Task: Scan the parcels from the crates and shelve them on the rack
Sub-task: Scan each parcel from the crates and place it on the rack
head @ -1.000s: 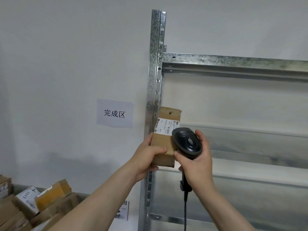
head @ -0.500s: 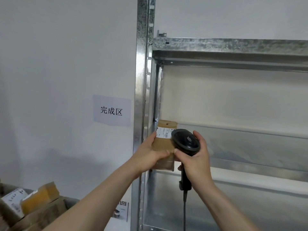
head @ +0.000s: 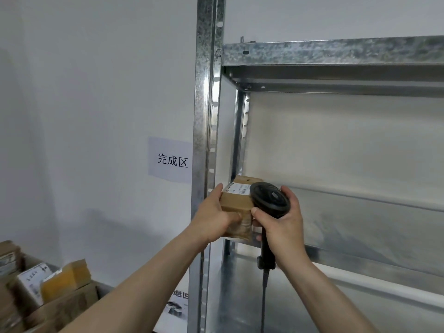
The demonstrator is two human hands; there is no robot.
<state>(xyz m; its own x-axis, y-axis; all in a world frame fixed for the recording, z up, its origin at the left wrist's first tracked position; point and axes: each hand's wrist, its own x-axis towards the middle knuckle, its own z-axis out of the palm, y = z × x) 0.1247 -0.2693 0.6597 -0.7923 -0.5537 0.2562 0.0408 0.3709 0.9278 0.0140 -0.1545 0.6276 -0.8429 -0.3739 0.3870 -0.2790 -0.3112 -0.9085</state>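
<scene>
My left hand [head: 213, 217] grips a small brown cardboard parcel [head: 236, 203] with a white label on top, held at the left end of the metal rack's shelf [head: 360, 236], just inside the upright post. My right hand [head: 283, 227] grips a black handheld scanner [head: 269, 199], its round head against the parcel's right side, and its thumb touches the parcel. The scanner's cable hangs straight down. Whether the parcel's bottom rests on the shelf is hidden by my hands.
The galvanised rack post [head: 206, 140] stands at centre, with an upper shelf beam [head: 336, 54] overhead. A paper sign [head: 171, 159] is taped to the white wall. At bottom left a crate holds several cardboard parcels [head: 62, 282].
Both hands have carried the parcel and scanner rightward past the post and into the shelf opening. The parcel has tilted from upright to lying flatter.
</scene>
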